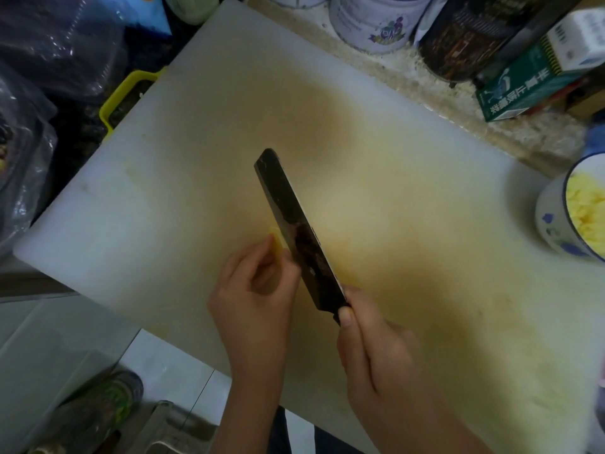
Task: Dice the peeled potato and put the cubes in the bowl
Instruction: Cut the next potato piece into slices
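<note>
A small pale yellow potato piece (278,242) lies on the white cutting board (409,198), mostly hidden by my fingers and the blade. My left hand (255,290) pinches it with curled fingertips against the left side of the blade. My right hand (370,348) grips the handle of a dark cleaver (294,224), whose blade stands on edge beside the piece. A white bowl (553,224) with blue flowers sits at the right edge of the view, holding yellow potato cubes (586,208).
Tins (376,21), a dark jar (465,34) and a green carton (530,83) line the counter behind the board. Plastic bags (29,142) and a yellow-rimmed container (127,93) lie to the left. Below the board's front edge are the floor and a shoe (108,401).
</note>
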{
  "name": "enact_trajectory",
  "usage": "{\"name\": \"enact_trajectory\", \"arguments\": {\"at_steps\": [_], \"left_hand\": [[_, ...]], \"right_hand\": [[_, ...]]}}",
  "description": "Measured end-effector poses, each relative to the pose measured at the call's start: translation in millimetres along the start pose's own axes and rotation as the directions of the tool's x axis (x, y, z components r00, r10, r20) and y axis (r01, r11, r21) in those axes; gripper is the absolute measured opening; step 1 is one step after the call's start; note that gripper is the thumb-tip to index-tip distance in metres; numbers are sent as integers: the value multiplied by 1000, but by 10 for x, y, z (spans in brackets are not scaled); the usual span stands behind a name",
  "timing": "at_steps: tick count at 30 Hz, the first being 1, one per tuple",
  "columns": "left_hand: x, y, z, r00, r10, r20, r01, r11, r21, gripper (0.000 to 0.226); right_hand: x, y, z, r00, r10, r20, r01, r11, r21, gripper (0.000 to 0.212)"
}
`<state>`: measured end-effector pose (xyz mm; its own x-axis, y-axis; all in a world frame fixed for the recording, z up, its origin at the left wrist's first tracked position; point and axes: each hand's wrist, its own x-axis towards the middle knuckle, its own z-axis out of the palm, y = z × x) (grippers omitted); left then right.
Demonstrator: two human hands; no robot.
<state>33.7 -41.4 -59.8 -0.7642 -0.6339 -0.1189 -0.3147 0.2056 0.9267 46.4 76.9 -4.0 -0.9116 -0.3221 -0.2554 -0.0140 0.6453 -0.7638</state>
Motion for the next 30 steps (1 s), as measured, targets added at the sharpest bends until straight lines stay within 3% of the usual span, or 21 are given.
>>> {"name": "enact_trajectory", "arguments": {"at_steps": [8, 19, 30], "left_hand": [[28, -12, 16, 1000, -27, -16, 27, 1000, 5, 28], [68, -17, -9, 997, -54, -48, 55, 998, 17, 29], [113, -22, -52, 999, -44, 2, 43, 993, 110, 44]], "right_hand": [[70, 10, 12, 999, -34, 11, 35, 984, -176, 36], [111, 10, 49, 999, -40, 1, 40, 994, -101, 29], [130, 9, 53, 999, -38, 19, 40, 992, -120, 29]]}}
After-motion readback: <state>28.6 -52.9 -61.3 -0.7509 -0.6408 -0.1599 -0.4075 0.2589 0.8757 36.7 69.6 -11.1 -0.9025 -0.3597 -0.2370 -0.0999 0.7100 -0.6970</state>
